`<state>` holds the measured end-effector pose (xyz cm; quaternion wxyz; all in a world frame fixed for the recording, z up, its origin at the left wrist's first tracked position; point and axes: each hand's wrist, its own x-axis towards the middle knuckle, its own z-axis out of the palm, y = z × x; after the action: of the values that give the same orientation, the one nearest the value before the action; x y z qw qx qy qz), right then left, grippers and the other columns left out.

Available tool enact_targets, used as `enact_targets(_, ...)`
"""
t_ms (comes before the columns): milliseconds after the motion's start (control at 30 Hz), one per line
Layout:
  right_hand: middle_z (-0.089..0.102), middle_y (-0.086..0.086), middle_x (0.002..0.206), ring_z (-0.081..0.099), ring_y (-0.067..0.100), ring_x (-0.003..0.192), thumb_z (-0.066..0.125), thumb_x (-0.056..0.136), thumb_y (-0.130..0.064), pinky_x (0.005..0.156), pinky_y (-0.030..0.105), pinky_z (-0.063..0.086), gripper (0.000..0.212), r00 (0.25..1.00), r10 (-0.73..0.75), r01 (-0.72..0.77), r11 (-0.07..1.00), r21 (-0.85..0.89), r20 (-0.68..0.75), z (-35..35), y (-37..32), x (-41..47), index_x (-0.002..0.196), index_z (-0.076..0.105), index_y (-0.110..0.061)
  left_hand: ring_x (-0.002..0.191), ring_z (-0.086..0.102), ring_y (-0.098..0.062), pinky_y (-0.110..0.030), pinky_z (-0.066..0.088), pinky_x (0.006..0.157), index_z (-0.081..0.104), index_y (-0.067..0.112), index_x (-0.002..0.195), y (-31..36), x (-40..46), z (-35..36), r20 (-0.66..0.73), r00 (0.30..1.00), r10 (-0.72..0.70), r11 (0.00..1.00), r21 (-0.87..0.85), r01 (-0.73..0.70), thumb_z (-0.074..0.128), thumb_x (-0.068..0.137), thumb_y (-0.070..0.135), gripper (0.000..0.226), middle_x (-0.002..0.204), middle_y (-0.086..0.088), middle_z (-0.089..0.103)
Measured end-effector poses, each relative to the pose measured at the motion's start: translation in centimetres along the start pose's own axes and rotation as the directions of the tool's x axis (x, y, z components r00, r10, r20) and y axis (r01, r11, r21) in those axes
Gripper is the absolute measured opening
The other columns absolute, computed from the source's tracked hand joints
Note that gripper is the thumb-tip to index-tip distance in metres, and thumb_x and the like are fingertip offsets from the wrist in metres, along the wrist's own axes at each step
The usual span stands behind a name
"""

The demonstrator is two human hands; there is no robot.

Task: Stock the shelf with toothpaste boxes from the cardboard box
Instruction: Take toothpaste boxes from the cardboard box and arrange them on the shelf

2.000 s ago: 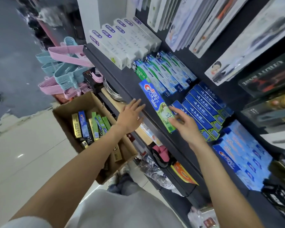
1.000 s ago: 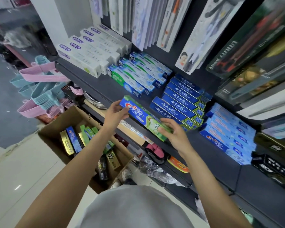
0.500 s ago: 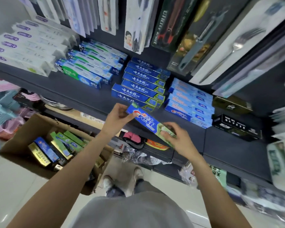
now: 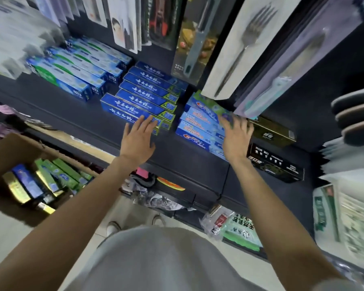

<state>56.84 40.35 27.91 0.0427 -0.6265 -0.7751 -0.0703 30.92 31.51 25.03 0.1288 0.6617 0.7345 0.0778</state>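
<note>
The blue and green Crest toothpaste box [image 4: 210, 107] lies on top of the light-blue Crest stack [image 4: 198, 133] on the dark shelf [image 4: 82, 120]. My right hand [image 4: 236, 139] hovers over the right end of that stack, fingers spread and empty. My left hand [image 4: 138, 139] is held flat with straight fingers just in front of the dark-blue toothpaste stack [image 4: 143, 95], holding nothing. The cardboard box [image 4: 15, 148] sits low on the left with several toothpaste boxes [image 4: 44, 181] in it.
Green-and-blue toothpaste boxes [image 4: 78, 70] fill the shelf's left part. Black boxes [image 4: 275, 162] lie right of the Crest stack. Carded forks and utensils [image 4: 240, 47] hang above, close over the Crest boxes. Bagged goods [image 4: 233, 225] sit on the floor below.
Both hands carried the Crest box to the right and set it on the light-blue stack, then let go. The view has swung right, so the cardboard box now lies at the left edge.
</note>
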Motion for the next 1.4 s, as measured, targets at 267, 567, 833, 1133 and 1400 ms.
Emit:
enact_targets(267, 0.002, 0.016, 0.158, 0.003, 0.031, 0.146, 0.035, 0.1, -0.027, 0.117, 0.046, 0.002, 0.055, 0.991, -0.041, 0.041, 0.999, 0.008, 0.125, 1.1, -2.3, 1.6, 0.148, 0.021, -0.005, 0.147, 0.002, -0.015, -0.048, 0.007, 0.117, 0.022, 0.023, 0.15, 0.3, -0.1, 0.5, -0.032, 0.999, -0.027, 0.991, -0.132, 0.022, 0.057, 0.09, 0.021, 0.069, 0.159, 0.007, 0.011)
enact_targets(567, 0.067, 0.007, 0.109, 0.061, 0.029, 0.1, 0.048, 0.095, -0.017, 0.084, 0.038, 0.046, 0.024, 0.932, -0.361, 0.3, 0.795, 0.527, 0.014, -2.3, -13.1, -8.6, 0.113, 0.063, -0.014, 0.084, 0.058, -0.023, -0.036, 0.044, 0.077, 0.065, 0.017, 0.11, -5.4, -9.8, -0.4, -0.4, 0.896, -0.193, 0.924, -0.382, 0.028, 0.046, 0.084, 0.027, 0.034, 0.092, 0.005, 0.067)
enact_targets(833, 0.071, 0.005, 0.1, 0.064, 0.026, 0.094, 0.051, 0.094, -0.02, 0.074, 0.036, 0.049, 0.025, 0.565, -0.722, 0.404, 0.665, 0.629, 0.4, 1.9, -31.9, -14.0, 0.115, 0.063, -0.022, 0.089, 0.06, -0.014, -0.026, 0.044, 0.074, 0.061, 0.025, 0.114, -22.6, -26.5, -0.2, -0.112, 0.677, -0.728, 0.629, -0.504, 0.592, 0.057, 0.089, 0.024, 0.026, 0.096, 0.009, 0.065)
enact_targets(1133, 0.055, 0.005, 0.13, 0.053, 0.023, 0.118, 0.062, 0.088, -0.024, 0.095, 0.033, 0.043, 0.046, 0.482, -0.63, 0.212, 0.758, 0.616, 0.609, 15.0, -49.7, -15.2, 0.132, 0.049, -0.019, 0.121, 0.046, -0.021, -0.036, 0.042, 0.099, 0.045, 0.022, 0.134, -40.7, -29.8, 7.1, 0.22, 0.503, -0.836, 0.394, -0.397, 0.829, 0.059, 0.088, 0.034, 0.049, 0.133, -0.002, 0.05)
enact_targets(1400, 0.038, 0.016, 0.142, 0.039, 0.033, 0.129, 0.07, 0.082, -0.028, 0.105, 0.042, 0.034, 0.075, 0.59, -0.432, 0.131, 0.885, 0.447, 0.682, 34.5, -57.4, -12.0, 0.144, 0.03, -0.012, 0.124, 0.042, -0.019, -0.027, 0.036, 0.099, 0.044, 0.019, 0.136, -48.1, -20.7, 18.0, 0.119, 0.694, -0.71, 0.567, -0.486, 0.665, 0.058, 0.089, 0.022, 0.049, 0.136, -0.002, 0.046)
